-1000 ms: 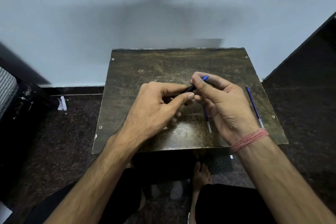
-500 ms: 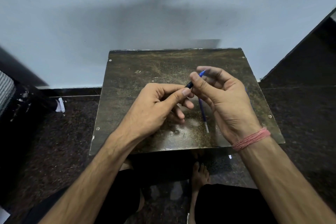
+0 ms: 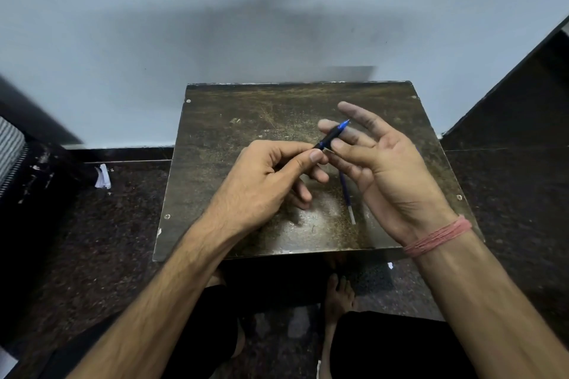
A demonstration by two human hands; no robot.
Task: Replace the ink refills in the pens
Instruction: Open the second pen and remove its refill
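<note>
1. Now at the reassembly step, by the look of it: pen [image 3: 331,136] pinched between thumb and forefinger of the left hand [image 3: 261,181], held clear above the surface [image 3: 234,132], blue tip pointing up and away.
2. Right hand [image 3: 391,169] spread wide, palm up, fingers [image 3: 345,152] loosely touching the barrel of the pen just beyond the left thumb; gripping nothing firmly.
3. Small pale metal bit visible at the pen, right beside the left thumb; too small to say whether spring or refill end.
4. One loose refill [image 3: 346,194] lying flat on the surface just below the pen, between the two hands, blue along its length with a pale end toward the near edge. Cannot tell whether used or fresh.
5. Judged progress: this pen seemingly put back together or close to it; no sign here of how many pens remain.
6. Next move likely calls for closing the right fingers on the front of the pen and twisting it against the left-hand grip until snug, keeping the barrel straight so the refill inside does not bend.
7. After that, probably a quick check of the tip, then setting the pen down on the surface apart from the loose refill to avoid mixing them.
</note>
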